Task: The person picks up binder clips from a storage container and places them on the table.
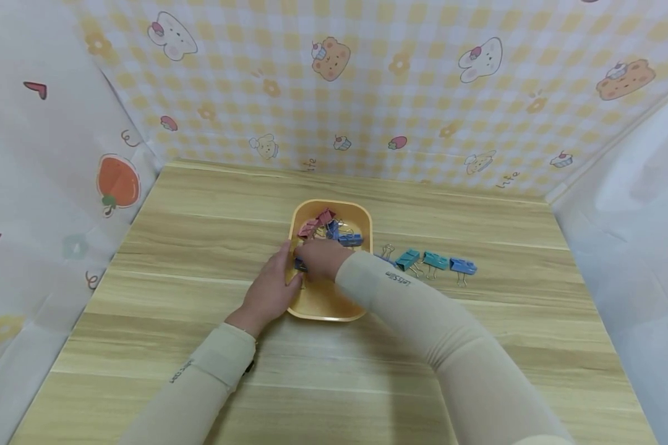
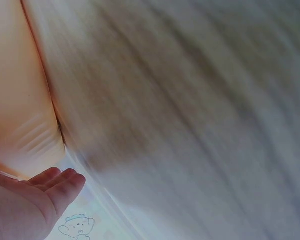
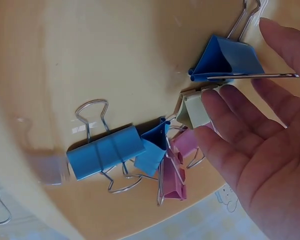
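My right hand (image 1: 325,258) reaches down into an orange-yellow tray (image 1: 325,304). In the right wrist view its fingers are spread, thumb and forefinger on either side of a dark blue binder clip (image 3: 232,57), whose wire handle points toward the palm. A pale yellow binder clip (image 3: 192,110) lies at the other fingertips. Beyond it are pink binder clips (image 3: 173,180) and a bright blue binder clip (image 3: 106,152), bunched with another blue one. My left hand (image 1: 269,284) rests along the tray's left side, its fingers fairly straight in the left wrist view.
Outside the tray to the right, a row of binder clips lies on the wooden table (image 1: 217,210): a partly hidden blue one by the sleeve, two teal clips (image 1: 407,259) and a blue clip (image 1: 463,266). A patterned curtain (image 1: 367,111) stands behind the table.
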Demonstrator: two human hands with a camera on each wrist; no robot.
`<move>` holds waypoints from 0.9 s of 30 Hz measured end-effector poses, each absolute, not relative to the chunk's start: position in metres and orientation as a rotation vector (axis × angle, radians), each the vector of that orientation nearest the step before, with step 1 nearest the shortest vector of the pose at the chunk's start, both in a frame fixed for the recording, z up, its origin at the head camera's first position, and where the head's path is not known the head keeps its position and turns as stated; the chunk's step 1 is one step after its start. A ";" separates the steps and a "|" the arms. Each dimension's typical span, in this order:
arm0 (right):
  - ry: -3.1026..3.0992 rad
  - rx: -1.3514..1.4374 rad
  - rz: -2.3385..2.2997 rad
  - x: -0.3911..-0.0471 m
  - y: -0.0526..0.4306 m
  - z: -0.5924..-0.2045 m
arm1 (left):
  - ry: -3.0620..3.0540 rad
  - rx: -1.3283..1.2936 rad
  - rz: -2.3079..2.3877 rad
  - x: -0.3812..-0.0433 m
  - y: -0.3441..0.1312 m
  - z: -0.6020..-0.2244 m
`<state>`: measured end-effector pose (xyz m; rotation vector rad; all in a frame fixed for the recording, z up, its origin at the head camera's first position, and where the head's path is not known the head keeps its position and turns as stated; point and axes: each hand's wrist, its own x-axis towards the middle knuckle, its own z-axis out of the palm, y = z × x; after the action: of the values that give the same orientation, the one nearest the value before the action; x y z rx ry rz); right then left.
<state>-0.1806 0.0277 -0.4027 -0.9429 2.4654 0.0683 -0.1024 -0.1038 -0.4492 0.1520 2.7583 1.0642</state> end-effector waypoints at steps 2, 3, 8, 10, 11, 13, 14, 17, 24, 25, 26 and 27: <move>2.457 -0.932 0.072 -0.180 0.026 -0.402 | 2.755 0.155 1.066 -0.103 -0.104 -0.450; 2.454 -0.927 0.074 -0.180 0.026 -0.401 | 2.754 0.155 1.066 -0.103 -0.104 -0.450; 2.458 -0.912 0.097 -0.180 0.023 -0.403 | 2.761 0.161 1.064 -0.103 -0.104 -0.450; 2.464 -0.908 0.103 -0.181 0.022 -0.405 | 2.765 0.164 1.066 -0.103 -0.104 -0.450; 2.468 -0.908 0.111 -0.181 0.021 -0.406 | 2.764 0.164 1.069 -0.103 -0.104 -0.450; 2.477 -0.906 0.126 -0.181 0.019 -0.408 | 2.760 0.164 1.077 -0.103 -0.104 -0.449; 2.481 -0.906 0.137 -0.181 0.019 -0.409 | 2.759 0.164 1.080 -0.103 -0.104 -0.449; 2.491 -0.906 0.168 -0.180 0.017 -0.412 | 2.754 0.163 1.084 -0.103 -0.104 -0.449; 2.492 -0.883 0.169 -0.179 0.016 -0.412 | 2.748 0.155 1.089 -0.103 -0.104 -0.449; 2.492 -0.880 0.165 -0.180 0.016 -0.412 | 2.746 0.154 1.090 -0.103 -0.104 -0.450; 2.485 -0.865 0.163 -0.180 0.016 -0.412 | 2.747 0.156 1.092 -0.103 -0.104 -0.450; 2.485 -0.859 0.161 -0.180 0.015 -0.412 | 2.746 0.156 1.095 -0.103 -0.104 -0.450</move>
<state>-0.1801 0.0154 -0.4120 -0.8594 2.4850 0.1606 -0.1025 -0.1044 -0.4502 0.1565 2.7456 1.0947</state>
